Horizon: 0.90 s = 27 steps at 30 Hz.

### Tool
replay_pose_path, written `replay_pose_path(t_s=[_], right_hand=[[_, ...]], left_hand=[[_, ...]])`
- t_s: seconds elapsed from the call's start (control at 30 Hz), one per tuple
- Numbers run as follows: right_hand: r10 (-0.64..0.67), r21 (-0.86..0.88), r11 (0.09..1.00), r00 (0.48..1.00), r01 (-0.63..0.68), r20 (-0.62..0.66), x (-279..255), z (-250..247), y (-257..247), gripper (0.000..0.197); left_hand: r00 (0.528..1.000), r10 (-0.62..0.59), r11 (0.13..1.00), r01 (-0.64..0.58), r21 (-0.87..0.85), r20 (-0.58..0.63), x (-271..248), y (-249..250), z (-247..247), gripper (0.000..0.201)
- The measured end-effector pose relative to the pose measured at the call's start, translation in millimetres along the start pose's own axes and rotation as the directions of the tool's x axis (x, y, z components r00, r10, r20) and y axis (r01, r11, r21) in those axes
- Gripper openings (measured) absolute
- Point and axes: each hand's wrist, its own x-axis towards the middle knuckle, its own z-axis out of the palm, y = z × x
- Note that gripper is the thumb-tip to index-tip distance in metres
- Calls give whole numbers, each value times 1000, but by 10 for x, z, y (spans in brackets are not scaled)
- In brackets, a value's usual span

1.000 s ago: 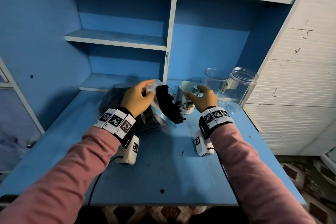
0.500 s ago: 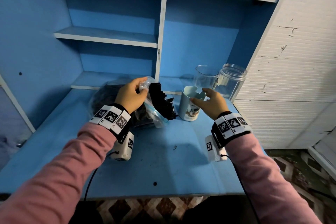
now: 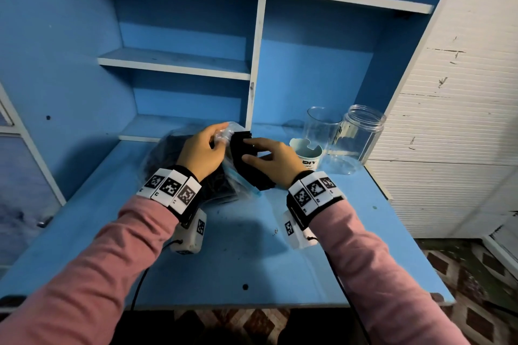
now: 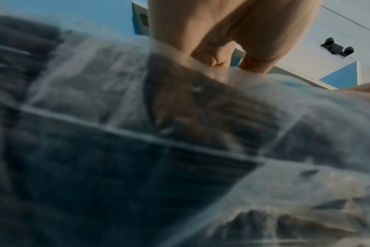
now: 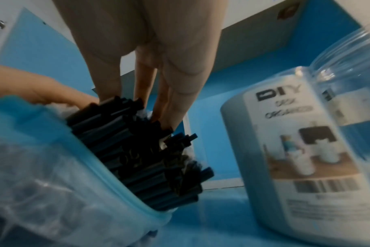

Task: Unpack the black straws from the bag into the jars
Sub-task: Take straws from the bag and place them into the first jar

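A clear zip bag (image 3: 165, 154) packed with black straws (image 3: 252, 176) lies at the back of the blue desk (image 3: 238, 255). My left hand (image 3: 221, 136) pinches the bag's open rim, and the left wrist view shows its fingers (image 4: 220, 50) on the plastic (image 4: 180, 133). The straws (image 5: 137, 150) stick out of the blue-edged mouth (image 5: 53, 167). My right hand (image 3: 251, 151) lies on the bundle with straight fingers (image 5: 169, 103), thumb and fingertips touching the straw ends. To the right stand a grey mug (image 3: 308, 155), a tall clear cup (image 3: 319, 126) and a clear jar (image 3: 360, 137), with no straws visible inside.
The mug (image 5: 285, 133) carries a DIY label and stands just right of the straws. Blue shelves (image 3: 173, 64) rise behind the desk, and a white slatted panel (image 3: 448, 148) closes the right side. The desk's front half is bare blue board.
My right hand has left the grey mug and moved left onto the straw bundle. The left hand keeps its pinch on the bag's rim.
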Motion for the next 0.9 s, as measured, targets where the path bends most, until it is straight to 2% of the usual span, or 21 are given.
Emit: replay_pose_path(t_s=[0.17, 0.33, 0.53, 0.77, 0.9], right_hand=[[10, 128, 992, 1000, -11, 10, 81, 211, -114, 40], [-23, 185, 982, 1000, 26, -16, 157, 349, -215, 33], [7, 237, 971, 996, 13, -84, 186, 309, -153, 22], [-9, 267, 963, 994, 38, -109, 169, 261, 34, 32], [-31, 289, 956, 995, 57, -95, 123, 268, -34, 19]], left_hand=[[999, -10, 1000, 10, 7, -38, 10, -47, -138, 39], [999, 5, 1000, -4, 24, -54, 18, -90, -281, 40], [999, 10, 1000, -10, 6, -40, 4, -119, -321, 40], [1000, 3, 1000, -3, -15, -16, -49, -97, -313, 41], [1000, 4, 1000, -4, -10, -15, -67, -69, -294, 42]])
